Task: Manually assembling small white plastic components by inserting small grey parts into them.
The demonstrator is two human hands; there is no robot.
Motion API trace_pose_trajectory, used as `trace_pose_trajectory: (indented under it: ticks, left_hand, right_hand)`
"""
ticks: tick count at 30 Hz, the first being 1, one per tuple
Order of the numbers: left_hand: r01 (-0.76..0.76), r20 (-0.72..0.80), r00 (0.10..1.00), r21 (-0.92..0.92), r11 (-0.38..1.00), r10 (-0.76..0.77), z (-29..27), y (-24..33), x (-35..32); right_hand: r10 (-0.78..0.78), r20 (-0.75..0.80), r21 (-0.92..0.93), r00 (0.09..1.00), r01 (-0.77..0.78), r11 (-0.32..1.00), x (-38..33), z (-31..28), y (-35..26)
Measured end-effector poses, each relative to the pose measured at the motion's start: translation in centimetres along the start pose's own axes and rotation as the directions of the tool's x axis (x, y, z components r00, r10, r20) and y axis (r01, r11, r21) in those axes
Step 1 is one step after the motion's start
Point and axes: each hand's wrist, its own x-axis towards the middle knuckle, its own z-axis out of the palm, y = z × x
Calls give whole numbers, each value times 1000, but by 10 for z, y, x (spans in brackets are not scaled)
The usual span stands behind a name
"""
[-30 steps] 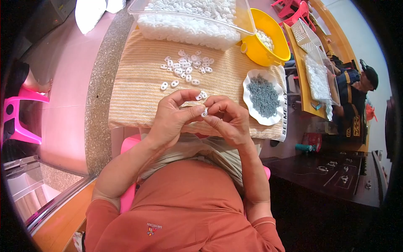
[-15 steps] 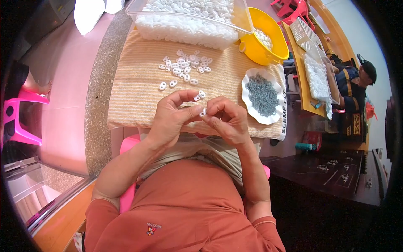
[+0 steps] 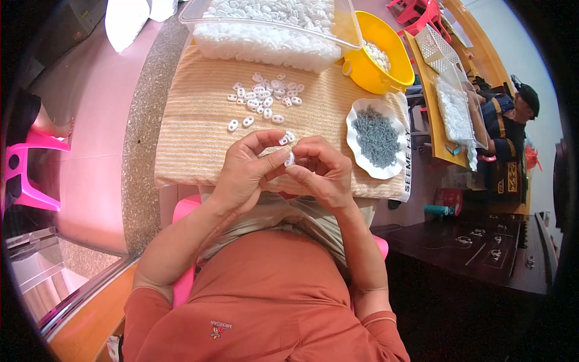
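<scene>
Your left hand [image 3: 244, 172] and right hand [image 3: 319, 172] meet just off the near edge of the desk [image 3: 145, 120], over the striped cloth [image 3: 193, 139] that covers it. Between them you hold one small white plastic piece [image 3: 290, 159]: the left thumb and forefinger are clamped on it, and the right fingers [image 3: 301, 172] pinch in against the same piece from the other side. Two more white pieces [image 3: 286, 138] lie on the cloth just beyond your fingertips, and another pair [image 3: 240, 123] sits a little to their left. Toward the middle of the cloth lies one loose heap of white pieces [image 3: 265, 96], roughly twenty, too bunched to count exactly. At the far edge stands one clear tub [image 3: 271, 30] full of white pieces, and beside it, at the far right corner, one yellow bowl [image 3: 377, 57] with a few more. One white scalloped dish [image 3: 377, 139] of small grey parts rests at the right edge.
</scene>
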Motion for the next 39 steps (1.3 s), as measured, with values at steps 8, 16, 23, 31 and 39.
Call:
trace_pose_trajectory:
  ticks: [8, 16, 23, 31, 39]
  left_hand:
    - [15, 27, 1000, -50, 999, -14, -2, 0, 1]
    - [14, 27, 1000, -71, 997, -12, 0, -1, 2]
    - [-9, -5, 1000, -69, 998, 9, 1, 0, 0]
    - [-86, -82, 993, -48, 995, 82, 4, -4, -1]
    - [-95, -94, 991, -9, 995, 94, 2, -7, -2]
  right_hand:
    - [-50, -55, 23, 997, 51, 998, -2, 6, 8]
    - [-61, -75, -16, 995, 60, 998, -4, 7, 10]
    - [-114, -121, -149, 986, 95, 984, -3, 14, 11]
    - [-191, -195, -214, 962, 148, 966, -4, 20, 23]
    - [-14, -226, 53, 974, 27, 998, -5, 23, 17]
